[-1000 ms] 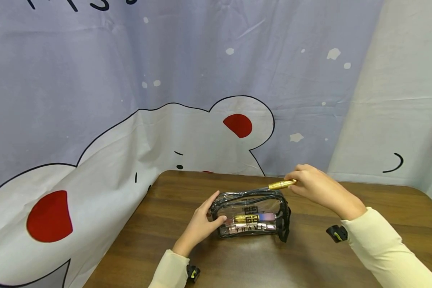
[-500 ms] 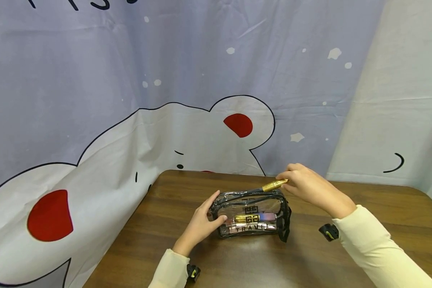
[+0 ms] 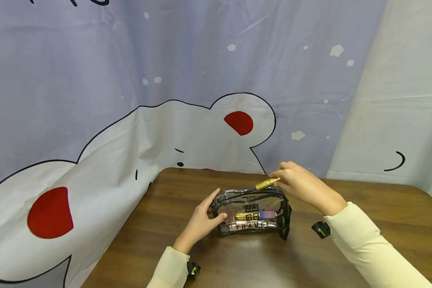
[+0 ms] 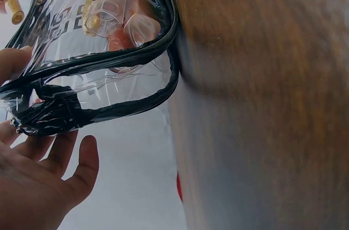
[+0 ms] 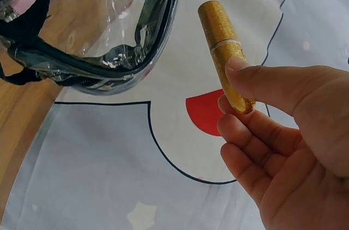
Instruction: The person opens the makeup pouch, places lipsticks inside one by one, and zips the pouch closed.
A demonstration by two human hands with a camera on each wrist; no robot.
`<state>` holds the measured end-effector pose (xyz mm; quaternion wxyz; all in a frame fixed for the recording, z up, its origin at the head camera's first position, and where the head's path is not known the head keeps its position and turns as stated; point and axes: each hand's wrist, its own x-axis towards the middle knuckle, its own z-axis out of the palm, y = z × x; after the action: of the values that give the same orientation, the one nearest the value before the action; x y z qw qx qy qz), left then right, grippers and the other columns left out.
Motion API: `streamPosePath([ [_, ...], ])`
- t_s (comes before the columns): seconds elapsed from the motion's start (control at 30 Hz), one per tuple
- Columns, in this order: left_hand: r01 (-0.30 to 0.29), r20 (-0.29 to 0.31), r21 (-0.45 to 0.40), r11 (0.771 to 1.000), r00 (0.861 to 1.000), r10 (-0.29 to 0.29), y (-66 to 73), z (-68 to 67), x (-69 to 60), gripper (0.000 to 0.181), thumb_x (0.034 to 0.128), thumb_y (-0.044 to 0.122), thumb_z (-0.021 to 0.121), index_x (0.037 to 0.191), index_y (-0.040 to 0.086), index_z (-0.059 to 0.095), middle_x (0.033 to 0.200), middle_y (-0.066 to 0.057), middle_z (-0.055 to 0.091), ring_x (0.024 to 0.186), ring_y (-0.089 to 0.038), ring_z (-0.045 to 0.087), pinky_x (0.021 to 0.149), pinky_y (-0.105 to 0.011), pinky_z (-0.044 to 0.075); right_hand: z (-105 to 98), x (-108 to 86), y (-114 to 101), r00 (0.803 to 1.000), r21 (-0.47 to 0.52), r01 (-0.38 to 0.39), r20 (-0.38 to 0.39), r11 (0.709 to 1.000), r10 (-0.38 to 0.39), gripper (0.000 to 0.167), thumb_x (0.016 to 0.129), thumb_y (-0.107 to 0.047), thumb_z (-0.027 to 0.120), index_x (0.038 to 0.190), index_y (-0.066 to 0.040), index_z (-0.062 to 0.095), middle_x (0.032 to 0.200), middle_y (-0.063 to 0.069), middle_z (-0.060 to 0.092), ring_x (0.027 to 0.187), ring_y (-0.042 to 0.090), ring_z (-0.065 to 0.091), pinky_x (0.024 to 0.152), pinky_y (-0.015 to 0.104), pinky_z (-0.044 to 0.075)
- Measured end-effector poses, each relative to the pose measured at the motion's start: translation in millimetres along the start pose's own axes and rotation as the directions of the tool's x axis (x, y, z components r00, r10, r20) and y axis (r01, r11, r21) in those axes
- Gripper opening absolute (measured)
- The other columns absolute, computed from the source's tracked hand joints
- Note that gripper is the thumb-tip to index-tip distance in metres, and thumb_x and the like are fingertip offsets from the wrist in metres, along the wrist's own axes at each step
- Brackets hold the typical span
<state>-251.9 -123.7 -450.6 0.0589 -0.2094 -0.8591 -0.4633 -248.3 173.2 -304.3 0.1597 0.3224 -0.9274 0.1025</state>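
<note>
A clear cosmetic bag (image 3: 230,209) with black trim and the word TRAVEL stands on the table. Through its wall a gold and purple-blue tube (image 3: 268,215) shows, with pinkish tubes lying below it. My left hand (image 3: 198,227) grips the bag's left end, thumb on the front and fingers at the top and far side. Above the bag's top, my right hand (image 3: 304,187) pinches a gold lipstick tube (image 3: 267,183) by one end, its other end pointing left. In the right wrist view the gold tube (image 5: 218,31) is apart from the bag.
The brown wooden table (image 3: 245,264) extends around the bag. Behind it hangs a cloth backdrop (image 3: 187,52) printed with a white bear. Black devices are strapped at both wrists.
My right hand has moved left and slightly up with the gold lipstick tube, farther over the bag's top. My left hand and the bag have stayed in place.
</note>
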Motion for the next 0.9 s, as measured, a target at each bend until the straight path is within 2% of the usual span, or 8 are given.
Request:
streamPosePath([
  [0.43,-0.003,-0.007,0.009,1.000,1.000,0.003,1.5,-2.1,2.4,0.075,0.0891,0.031,0.068,0.151,0.034,0.027,0.155,-0.007,0.033,0.137,-0.031,0.039,0.097,-0.051,0.045,6.1,12.5,-6.7,0.998,-0.013,0.047,-0.029,0.999,-0.047,0.021,0.082,-0.001,0.072,0.103,-0.004,0.074,0.082,0.000,0.059,0.075,0.015,0.049,0.067,0.030,0.042],
  [0.9,0.005,0.005,0.006,1.000,1.000,-0.005,2.1,-1.0,-0.2,0.075,0.0895,0.030,0.068,0.152,0.032,0.026,0.156,-0.007,0.032,0.138,-0.031,0.038,0.098,-0.051,0.044,18.9,17.6,-12.3,0.991,-0.051,0.124,-0.046,0.991,-0.127,0.020,0.079,0.003,0.073,0.097,-0.005,0.075,0.082,0.002,0.058,0.076,0.017,0.052,0.067,0.031,0.047],
])
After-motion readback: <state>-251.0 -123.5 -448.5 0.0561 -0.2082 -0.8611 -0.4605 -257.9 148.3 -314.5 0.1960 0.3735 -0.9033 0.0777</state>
